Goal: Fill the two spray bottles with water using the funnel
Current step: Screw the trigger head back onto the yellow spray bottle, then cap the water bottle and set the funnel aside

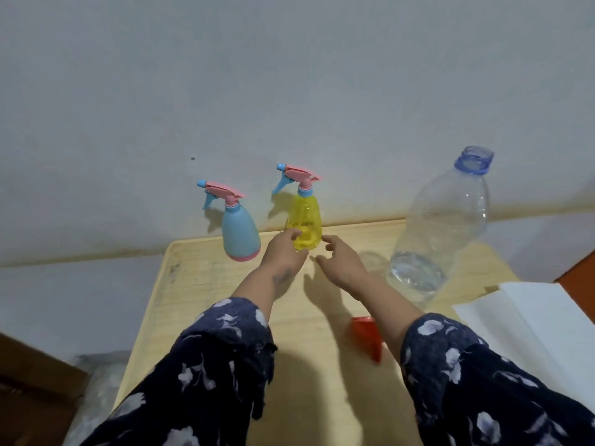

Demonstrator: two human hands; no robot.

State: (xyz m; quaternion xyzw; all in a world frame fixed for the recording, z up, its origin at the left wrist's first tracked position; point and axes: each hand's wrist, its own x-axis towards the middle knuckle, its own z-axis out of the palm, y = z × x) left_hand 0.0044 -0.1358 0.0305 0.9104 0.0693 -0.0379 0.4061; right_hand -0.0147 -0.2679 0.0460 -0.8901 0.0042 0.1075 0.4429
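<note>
A yellow see-through spray bottle [306, 220] with a pink and blue trigger head stands near the table's far edge. Beside it on the left is a pale blue spray bottle [240, 233], its trigger head also on. My left hand [283, 251] touches the yellow bottle's lower left side, fingers curled against it. My right hand [341, 260] hovers just right of that bottle, fingers spread and holding nothing. A large clear water bottle [441, 226], uncapped, with a little water at the bottom, stands at the right. A red funnel [367, 336] lies on the table, partly hidden under my right forearm.
The small wooden table [199, 300] stands against a pale wall. White paper or a box [534, 320] lies at the table's right edge. A brown cardboard box [35, 387] sits on the floor at the lower left.
</note>
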